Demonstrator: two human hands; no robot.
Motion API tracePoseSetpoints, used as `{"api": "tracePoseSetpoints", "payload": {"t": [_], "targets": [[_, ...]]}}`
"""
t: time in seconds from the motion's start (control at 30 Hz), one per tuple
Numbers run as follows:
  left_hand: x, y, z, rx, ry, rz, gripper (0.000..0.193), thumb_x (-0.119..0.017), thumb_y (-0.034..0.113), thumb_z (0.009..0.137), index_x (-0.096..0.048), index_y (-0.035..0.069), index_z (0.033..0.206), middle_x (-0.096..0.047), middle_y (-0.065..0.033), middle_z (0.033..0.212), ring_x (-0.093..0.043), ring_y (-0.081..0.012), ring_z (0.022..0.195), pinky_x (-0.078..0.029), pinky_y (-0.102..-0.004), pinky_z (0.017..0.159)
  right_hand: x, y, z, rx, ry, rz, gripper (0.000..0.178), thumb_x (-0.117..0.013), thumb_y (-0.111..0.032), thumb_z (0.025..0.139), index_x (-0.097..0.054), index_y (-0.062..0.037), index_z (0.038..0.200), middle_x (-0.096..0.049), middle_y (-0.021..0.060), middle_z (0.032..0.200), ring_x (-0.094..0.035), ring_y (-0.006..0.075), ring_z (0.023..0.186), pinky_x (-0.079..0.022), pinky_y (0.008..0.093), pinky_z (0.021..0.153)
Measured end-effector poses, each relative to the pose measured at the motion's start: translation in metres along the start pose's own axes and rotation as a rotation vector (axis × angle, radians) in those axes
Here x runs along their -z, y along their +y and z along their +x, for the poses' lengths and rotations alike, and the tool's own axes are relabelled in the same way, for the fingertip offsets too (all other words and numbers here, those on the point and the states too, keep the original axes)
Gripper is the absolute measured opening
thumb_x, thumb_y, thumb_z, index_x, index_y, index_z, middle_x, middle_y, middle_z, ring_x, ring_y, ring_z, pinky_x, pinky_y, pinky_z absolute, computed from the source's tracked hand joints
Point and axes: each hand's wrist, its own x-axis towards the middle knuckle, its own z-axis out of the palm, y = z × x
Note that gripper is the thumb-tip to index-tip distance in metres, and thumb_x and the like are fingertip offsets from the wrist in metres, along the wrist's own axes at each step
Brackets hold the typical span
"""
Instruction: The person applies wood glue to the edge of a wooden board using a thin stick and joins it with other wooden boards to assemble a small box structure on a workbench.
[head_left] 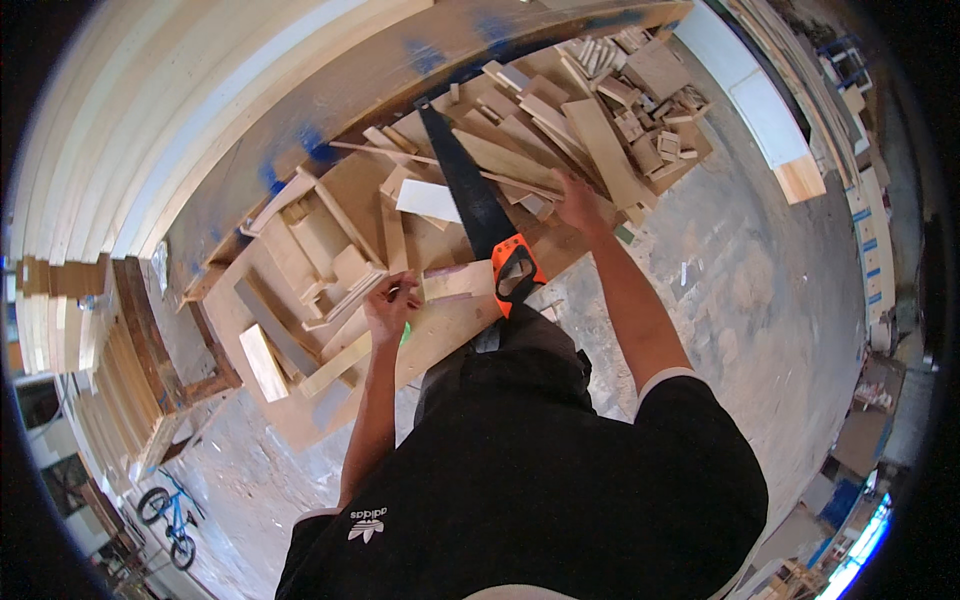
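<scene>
My right hand (pixel 580 203) is closed around the near end of a wooden board (pixel 505 158) on the bench. A thin wooden stick (pixel 385 150) passes under the saw blade, its end close to that hand. Between my hands lies a handsaw (pixel 470 190), its dark blade pointing away and its orange and black handle at the bench's near edge. My left hand (pixel 385 308) hovers at a pale board (pixel 445 310) with purple marks, its fingers curled; what they hold, if anything, is hidden. A bright green spot shows beside the left wrist.
Wood offcuts (pixel 600 130) pile up at the bench's far right. Wooden frame pieces (pixel 320 245) and a white rectangular piece (pixel 428 200) lie left of the saw. Long planks (pixel 150 130) are stacked beyond on the left. A blue bicycle (pixel 175 518) stands on the floor.
</scene>
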Motion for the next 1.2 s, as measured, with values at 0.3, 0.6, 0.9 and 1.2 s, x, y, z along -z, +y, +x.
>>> {"api": "tracePoseSetpoints", "payload": {"t": [0.3, 0.6, 0.9, 1.2], "targets": [[-0.102, 0.012, 0.043, -0.009, -0.130, 0.084, 0.026, -0.077, 0.024, 0.081, -0.069, 0.000, 0.082, -0.066, -0.0082, 0.067, -0.060, -0.0099, 0.051, -0.048, -0.0227, 0.047, -0.009, 0.006, -0.014, 0.003, -0.043, 0.045, 0.074, -0.065, -0.011, 0.079, -0.030, -0.0117, 0.144, -0.047, 0.0221, 0.131, -0.046, 0.0395, 0.121, -0.033, 0.0523, 0.104], [-0.220, -0.013, 0.063, 0.130, -0.053, -0.034, 0.053, -0.053, 0.046, 0.094, -0.048, 0.007, 0.059, -0.050, -0.0051, 0.051, -0.055, -0.0144, 0.043, -0.049, -0.0295, 0.042, 0.037, 0.067, 0.018, 0.052, 0.166, 0.311, 0.054, -0.068, -0.026, 0.078, -0.050, -0.0013, 0.122, -0.049, 0.0219, 0.128, -0.045, 0.0409, 0.120, -0.034, 0.0517, 0.103], [-0.288, -0.003, 0.071, 0.155, -0.097, -0.100, 0.031, -0.061, 0.027, 0.093, -0.058, -0.003, 0.089, -0.062, -0.0093, 0.072, -0.060, -0.0143, 0.050, -0.050, -0.0258, 0.045, 0.059, 0.126, 0.044, -0.321, -0.045, -0.025, 0.082, -0.079, -0.040, 0.064, -0.035, -0.0092, 0.126, -0.043, 0.0155, 0.128, -0.040, 0.0368, 0.124, -0.035, 0.0545, 0.098], [-0.288, -0.012, 0.086, 0.168, -0.022, 0.004, 0.021, -0.065, 0.014, 0.090, -0.060, -0.005, 0.099, -0.066, -0.0102, 0.078, -0.063, -0.0148, 0.054, -0.052, -0.0260, 0.047, 0.082, 0.160, 0.040, -0.120, 0.045, 0.614, 0.073, -0.080, -0.037, 0.068, -0.045, -0.0034, 0.121, -0.051, 0.0204, 0.121, -0.051, 0.0364, 0.113, -0.041, 0.0459, 0.096]]}}
